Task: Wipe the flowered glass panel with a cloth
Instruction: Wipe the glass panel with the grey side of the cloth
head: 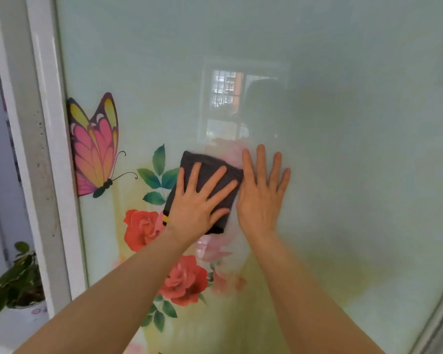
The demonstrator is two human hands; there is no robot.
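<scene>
Glass panel point(343, 72), flowered, butterfly point(95, 146) by its left edge; left hand point(200, 203) flat, fingers spread, pressing dark cloth point(207, 164); right hand point(261, 192) flat on glass, holding nothing

Pale green flowered glass panel point(343, 123), dark folded cloth point(207, 164) flat against it, butterfly sticker point(95, 144)

Both forearms are showing bare from the bottom edge up to the wrists, with no sleeves. The left hand point(198, 200) and right hand point(262, 190) are wearing nothing: no gloves, rings or watch.
</scene>
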